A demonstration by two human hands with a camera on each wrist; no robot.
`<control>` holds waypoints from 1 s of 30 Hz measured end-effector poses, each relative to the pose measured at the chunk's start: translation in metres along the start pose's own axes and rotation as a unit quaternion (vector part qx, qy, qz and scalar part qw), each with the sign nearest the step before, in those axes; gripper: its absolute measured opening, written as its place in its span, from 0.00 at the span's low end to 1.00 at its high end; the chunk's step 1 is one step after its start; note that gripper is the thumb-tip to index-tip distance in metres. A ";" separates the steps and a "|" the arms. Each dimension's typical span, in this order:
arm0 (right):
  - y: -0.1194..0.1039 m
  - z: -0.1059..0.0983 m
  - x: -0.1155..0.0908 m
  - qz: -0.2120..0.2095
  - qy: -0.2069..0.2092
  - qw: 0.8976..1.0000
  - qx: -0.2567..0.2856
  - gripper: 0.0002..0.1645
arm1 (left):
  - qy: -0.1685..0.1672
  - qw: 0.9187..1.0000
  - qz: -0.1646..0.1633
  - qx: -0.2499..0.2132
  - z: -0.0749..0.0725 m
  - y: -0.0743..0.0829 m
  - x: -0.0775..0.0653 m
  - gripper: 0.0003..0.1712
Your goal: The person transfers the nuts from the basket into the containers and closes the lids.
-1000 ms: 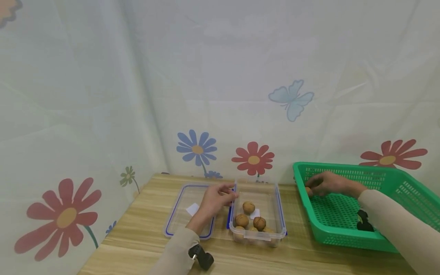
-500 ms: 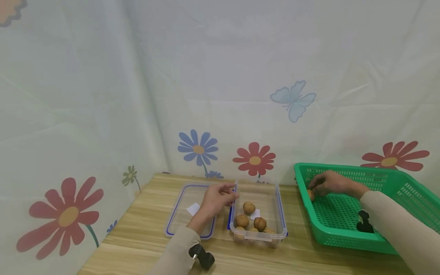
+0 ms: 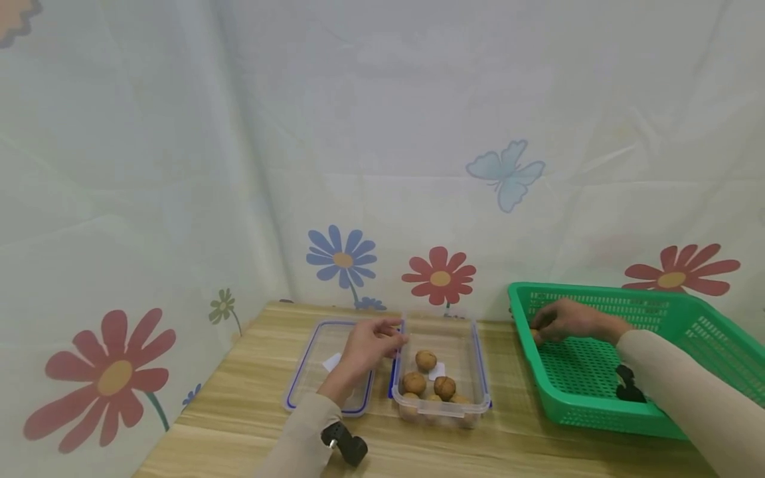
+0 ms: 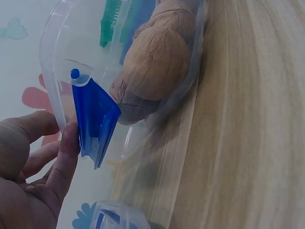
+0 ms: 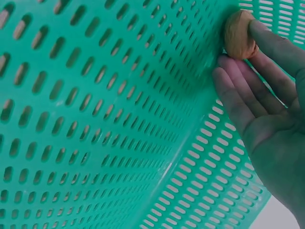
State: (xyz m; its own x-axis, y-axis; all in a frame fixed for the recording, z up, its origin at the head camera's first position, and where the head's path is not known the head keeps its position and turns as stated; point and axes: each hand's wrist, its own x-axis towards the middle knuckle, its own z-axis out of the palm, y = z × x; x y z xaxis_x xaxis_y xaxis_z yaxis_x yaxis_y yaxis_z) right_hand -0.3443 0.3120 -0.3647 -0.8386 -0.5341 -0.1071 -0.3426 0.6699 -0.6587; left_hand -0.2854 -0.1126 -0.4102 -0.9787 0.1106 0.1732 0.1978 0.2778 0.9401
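My left hand (image 3: 367, 345) pinches the left rim of a clear plastic food container (image 3: 483, 375). In the left wrist view its finger and thumb meet at the rim beside a blue locking flap (image 4: 93, 117) that hangs down. Several walnuts (image 3: 426, 360) lie in the container, mostly toward its near end, with a white paper slip among them. Over on the right, my right hand (image 3: 568, 320) reaches into a green plastic basket (image 3: 597, 406). Thumb and fingers hold one walnut (image 5: 238, 36) against the basket's wall, near a corner.
Left of the container, its clear lid (image 3: 340, 335) with a blue seal lies flat on the wooden table (image 3: 239, 411), a white slip (image 3: 332, 362) showing on it. A flowered cloth (image 3: 382, 166) hangs behind the table.
The container has slid slightly left together with my left hand, while the lid stays put. My right hand remains at the walnut in the basket, shifting only a little.
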 end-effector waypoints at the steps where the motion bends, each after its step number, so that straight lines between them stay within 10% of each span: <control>1: 0.000 0.000 0.001 0.000 0.001 1.000 -0.001 0.19 | -0.001 1.000 0.000 -0.001 -0.001 0.000 0.000 0.26; 15: -0.007 -0.022 -0.013 0.009 0.060 0.998 -0.012 0.24 | 0.000 1.000 -0.004 0.008 -0.004 -0.003 0.002 0.25; 30: -0.106 -0.021 -0.037 0.013 0.206 0.978 0.008 0.36 | 0.005 1.000 0.003 0.004 -0.009 -0.004 0.003 0.24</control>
State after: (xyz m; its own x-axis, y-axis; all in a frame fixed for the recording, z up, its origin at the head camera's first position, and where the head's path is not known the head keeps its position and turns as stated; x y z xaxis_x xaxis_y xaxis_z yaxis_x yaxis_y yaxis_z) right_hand -0.2856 0.2719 -0.2754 -0.9475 -0.2616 0.1839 -0.3154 0.6705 -0.6715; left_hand -0.2895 -0.1223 -0.4107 -0.9779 0.1020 0.1827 0.2047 0.2838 0.9368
